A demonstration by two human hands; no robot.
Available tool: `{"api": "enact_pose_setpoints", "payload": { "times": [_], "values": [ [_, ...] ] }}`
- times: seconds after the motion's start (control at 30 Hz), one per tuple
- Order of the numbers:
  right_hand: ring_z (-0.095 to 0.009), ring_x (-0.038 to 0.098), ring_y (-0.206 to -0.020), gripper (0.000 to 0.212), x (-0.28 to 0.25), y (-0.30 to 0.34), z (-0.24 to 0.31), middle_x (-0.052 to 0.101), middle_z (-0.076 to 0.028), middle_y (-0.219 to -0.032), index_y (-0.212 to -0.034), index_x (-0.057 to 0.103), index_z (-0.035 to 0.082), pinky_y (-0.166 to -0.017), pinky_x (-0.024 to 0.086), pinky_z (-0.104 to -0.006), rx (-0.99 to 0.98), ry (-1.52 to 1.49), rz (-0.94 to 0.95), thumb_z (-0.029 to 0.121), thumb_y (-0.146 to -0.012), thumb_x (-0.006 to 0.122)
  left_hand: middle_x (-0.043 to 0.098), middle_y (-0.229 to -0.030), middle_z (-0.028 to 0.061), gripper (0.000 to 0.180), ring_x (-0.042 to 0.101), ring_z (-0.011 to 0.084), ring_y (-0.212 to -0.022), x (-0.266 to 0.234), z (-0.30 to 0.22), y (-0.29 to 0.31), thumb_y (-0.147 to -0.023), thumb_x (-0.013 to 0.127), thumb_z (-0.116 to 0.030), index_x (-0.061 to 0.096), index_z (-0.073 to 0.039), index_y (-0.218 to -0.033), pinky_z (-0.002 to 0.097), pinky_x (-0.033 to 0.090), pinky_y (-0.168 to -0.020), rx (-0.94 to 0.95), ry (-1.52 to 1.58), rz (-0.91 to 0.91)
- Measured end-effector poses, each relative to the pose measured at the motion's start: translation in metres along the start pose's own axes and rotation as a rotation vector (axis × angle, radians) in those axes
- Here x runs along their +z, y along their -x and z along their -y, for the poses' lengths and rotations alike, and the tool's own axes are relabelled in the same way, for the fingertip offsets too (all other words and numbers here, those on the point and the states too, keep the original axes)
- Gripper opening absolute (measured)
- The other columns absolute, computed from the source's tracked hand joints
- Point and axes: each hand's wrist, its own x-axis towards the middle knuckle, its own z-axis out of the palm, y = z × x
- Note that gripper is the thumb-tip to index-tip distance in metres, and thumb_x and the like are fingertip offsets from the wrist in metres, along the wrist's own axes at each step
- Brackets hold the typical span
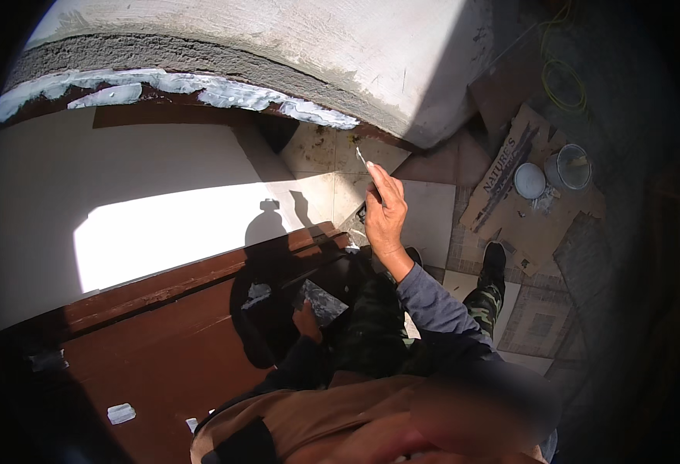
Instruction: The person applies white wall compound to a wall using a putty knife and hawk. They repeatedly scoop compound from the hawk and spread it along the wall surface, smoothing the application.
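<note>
My right hand (386, 213) is raised near the middle of the view, fingers closed on a thin putty knife (361, 157) seen nearly edge-on, with whitish stuff on its blade. The blade points toward the right end of a red-brown frame edge (177, 99) smeared with white putty (239, 93); it looks apart from it. Lower down, in shadow, my left hand (307, 322) grips a flat grey plate (325, 302) streaked with putty. What handle that plate has, if any, is hidden.
Rough plaster (146, 48) borders the frame edge. A red-brown panel (170, 356) with white putty patches lies at left, beside a pale surface (38, 201). On the right, an open tub (574, 168) and white lid (529, 180) sit on cardboard (502, 185); a yellow-green cable (564, 81) coils beyond.
</note>
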Motion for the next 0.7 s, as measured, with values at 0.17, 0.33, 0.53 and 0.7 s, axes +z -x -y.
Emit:
{"api": "enact_pose_setpoints", "payload": {
  "times": [0.17,0.33,0.53,0.7],
  "values": [
    [-0.028,0.060,-0.118,0.051,0.058,-0.014,-0.032,0.068,-0.012,-0.128,-0.129,0.067,0.006,-0.104,0.044,-0.0349,-0.019,0.064,-0.249,-0.014,-0.082,0.060,0.065,-0.102,0.0046,0.030,0.056,0.0143,-0.089,-0.024,-0.081,-0.038,-0.095,0.063,-0.022,0.066,0.002,-0.113,0.0333,0.045,-0.081,0.228,-0.243,0.286],
    [-0.032,0.060,-0.116,0.052,0.103,-0.023,-0.064,0.067,-0.013,-0.129,-0.130,0.065,0.003,-0.103,0.044,-0.0376,-0.102,0.175,-0.425,-0.015,-0.082,0.060,0.062,-0.091,-0.0016,0.026,0.049,0.0083,-0.081,-0.013,-0.133,-0.084,-0.095,0.065,-0.022,0.067,0.001,-0.108,0.0287,0.044,-0.071,0.202,-0.423,0.414],
    [-0.032,0.061,-0.107,0.049,0.122,-0.033,-0.059,0.069,-0.013,-0.124,-0.121,0.069,0.003,-0.098,0.044,-0.0393,-0.086,0.300,-0.412,-0.012,-0.075,0.062,0.057,-0.081,-0.0052,0.021,0.048,0.0068,-0.074,-0.001,-0.160,-0.127,-0.094,0.068,-0.019,0.066,0.000,-0.104,0.0276,0.041,-0.065,0.165,-0.352,0.425],
    [-0.033,0.063,-0.109,0.048,0.105,-0.035,-0.063,0.071,-0.013,-0.121,-0.119,0.071,0.005,-0.098,0.046,-0.0395,-0.173,0.339,-0.441,-0.013,-0.075,0.063,0.055,-0.083,-0.0065,0.015,0.050,0.0066,-0.075,-0.007,-0.160,-0.134,-0.095,0.067,-0.016,0.067,-0.004,-0.104,0.0266,0.042,-0.067,0.028,-0.227,0.426]
  ]
}}
